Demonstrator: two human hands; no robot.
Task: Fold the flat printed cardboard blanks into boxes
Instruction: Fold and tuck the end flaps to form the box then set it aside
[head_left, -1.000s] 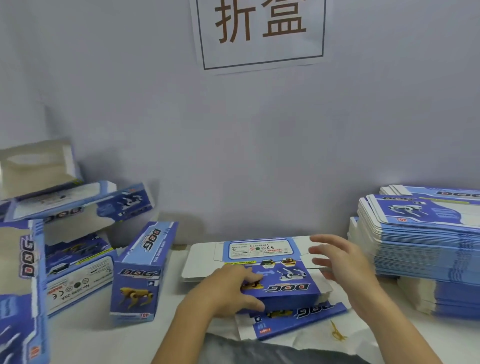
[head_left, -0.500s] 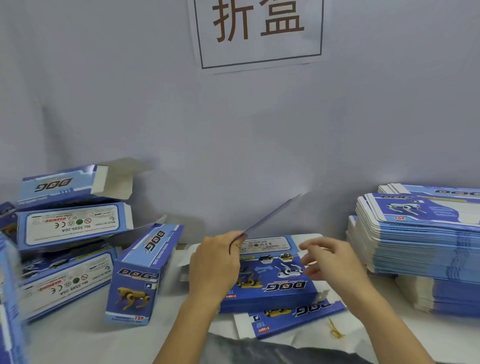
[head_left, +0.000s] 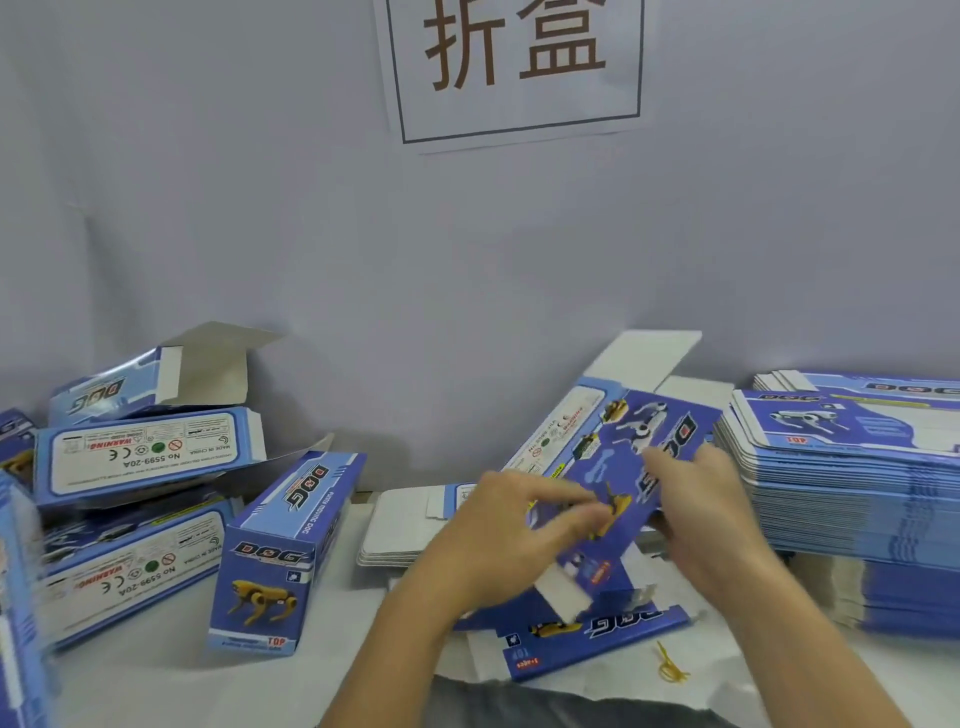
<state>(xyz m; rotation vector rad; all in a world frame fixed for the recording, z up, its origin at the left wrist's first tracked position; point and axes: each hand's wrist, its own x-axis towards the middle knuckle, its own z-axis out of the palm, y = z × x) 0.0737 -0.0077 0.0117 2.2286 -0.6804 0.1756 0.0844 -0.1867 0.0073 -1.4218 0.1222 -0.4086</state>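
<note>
A blue printed cardboard blank (head_left: 618, 457) with dog pictures is lifted off the table and tilted up toward the right, its white flap pointing at the wall. My left hand (head_left: 511, 525) grips its lower left part, fingers curled over the printed face. My right hand (head_left: 696, 499) holds its right edge, thumb on the front. More flat blanks (head_left: 405, 525) lie on the table under my hands. A tall stack of flat blanks (head_left: 852, 488) stands at the right.
Several folded blue boxes (head_left: 150, 457) are piled at the left, one standing box (head_left: 283, 556) nearest my left arm. A yellow rubber band (head_left: 670, 667) lies near the front edge. A grey wall with a paper sign (head_left: 519, 67) closes the back.
Both hands have picked one blank off the pile and raised it, swinging it up and to the right. The folded box pile at the left has settled lower.
</note>
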